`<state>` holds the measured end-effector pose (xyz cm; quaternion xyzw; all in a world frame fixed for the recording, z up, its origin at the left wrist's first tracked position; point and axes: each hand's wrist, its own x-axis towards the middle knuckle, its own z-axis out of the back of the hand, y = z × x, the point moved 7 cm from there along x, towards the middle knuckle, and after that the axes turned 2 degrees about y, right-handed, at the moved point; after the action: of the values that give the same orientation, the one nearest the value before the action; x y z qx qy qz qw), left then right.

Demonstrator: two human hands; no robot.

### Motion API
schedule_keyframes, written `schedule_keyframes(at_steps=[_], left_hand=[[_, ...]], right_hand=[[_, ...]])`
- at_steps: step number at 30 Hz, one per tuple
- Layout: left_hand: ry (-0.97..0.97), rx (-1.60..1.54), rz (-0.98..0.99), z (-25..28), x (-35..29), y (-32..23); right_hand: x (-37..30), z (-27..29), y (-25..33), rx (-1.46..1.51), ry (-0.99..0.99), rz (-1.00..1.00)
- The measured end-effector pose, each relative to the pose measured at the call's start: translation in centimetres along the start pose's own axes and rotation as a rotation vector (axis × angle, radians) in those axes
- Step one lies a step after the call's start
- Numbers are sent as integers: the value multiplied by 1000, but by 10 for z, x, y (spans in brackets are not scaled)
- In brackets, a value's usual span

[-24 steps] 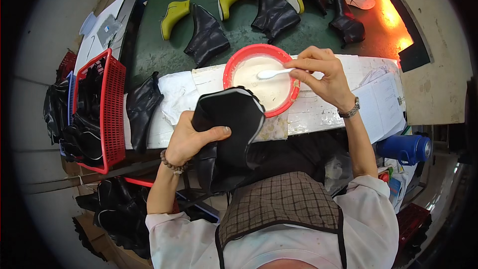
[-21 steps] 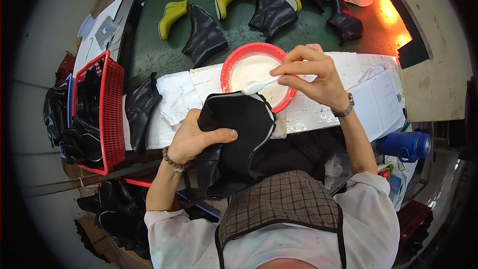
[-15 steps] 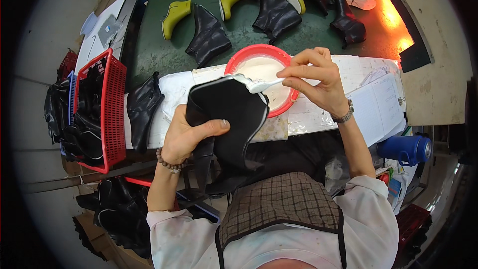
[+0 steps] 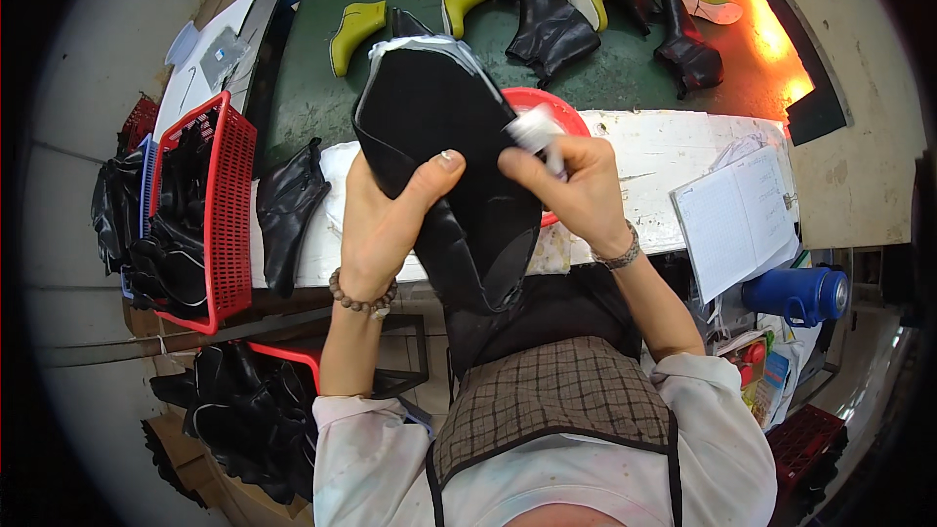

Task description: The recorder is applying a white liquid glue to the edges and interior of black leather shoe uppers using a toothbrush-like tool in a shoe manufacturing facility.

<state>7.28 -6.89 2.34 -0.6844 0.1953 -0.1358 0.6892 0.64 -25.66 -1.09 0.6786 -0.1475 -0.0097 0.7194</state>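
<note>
My left hand (image 4: pixel 381 220) grips a black boot upper (image 4: pixel 429 117) by its side, thumb across the inside. The upper is tilted up with its dark lining facing me, and white paste lines its top edge and upper right edge. In my right hand (image 4: pixel 581 190) is a small white brush (image 4: pixel 534 129), blurred by motion, close to the upper's right edge. Just behind that hand stands a red bowl (image 4: pixel 571 119), partly hidden by the hand and the upper; its contents are mostly covered.
A white work board (image 4: pixel 644 171) borders a green belt (image 4: pixel 303 88) bearing black boots (image 4: pixel 551 24) and yellow-green shoe lasts (image 4: pixel 356 31). Orange light glows far right. To the left are a red basket (image 4: pixel 229 215) of black uppers and another boot upper (image 4: pixel 291 215). An open notebook (image 4: pixel 732 220) and blue flask (image 4: pixel 795 295) sit right.
The upper has been raised and moved away from me, its edge now showing more white paste. My right hand has moved left and nearer with the brush, off the upper's top corner.
</note>
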Motion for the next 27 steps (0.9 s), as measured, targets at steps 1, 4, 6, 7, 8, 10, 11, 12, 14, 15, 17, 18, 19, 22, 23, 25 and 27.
schedule_keyframes(at_steps=[1,4,6,7,8,10,11,12,14,15,17,18,19,22,23,25,27], left_hand=[[5,2,0,0,0,7],[326,-90,-224,-20,-14,15],[313,280,-419,-25,-33,22],[289,466,-499,-30,-39,24],[298,462,-498,-38,-39,32],[-1,755,-644,-44,-42,38],[0,755,-646,-44,-44,44],[-62,674,-624,-37,-45,52],[-154,537,-557,-17,-50,58],[-162,614,-592,-10,-49,52],[-165,593,-552,15,-49,60],[-162,609,-554,22,-51,60],[-167,630,-559,26,-53,57],[-153,692,-600,21,-53,44],[-135,740,-626,16,-52,38],[-151,765,-634,17,-55,32],[-133,791,-626,17,-57,31]], right_hand=[[5,3,-12,-2,-94,-71],[13,7,-7,279,-209,-61],[16,11,1,235,-259,-35],[15,16,4,183,-314,-19],[15,16,-2,139,-316,-73],[15,7,-8,159,-343,-41],[14,5,-6,183,-364,-5],[14,7,-8,81,-326,-51],[19,16,-3,-5,-236,-23],[20,25,-6,-102,-161,-7],[16,62,-9,-597,-337,94],[12,69,-14,-752,-301,90],[10,71,-18,-901,-258,93],[9,52,-50,-1368,86,177],[5,57,-52,-1371,82,173],[3,61,-54,-1179,114,85],[2,72,-31,-972,15,100]])
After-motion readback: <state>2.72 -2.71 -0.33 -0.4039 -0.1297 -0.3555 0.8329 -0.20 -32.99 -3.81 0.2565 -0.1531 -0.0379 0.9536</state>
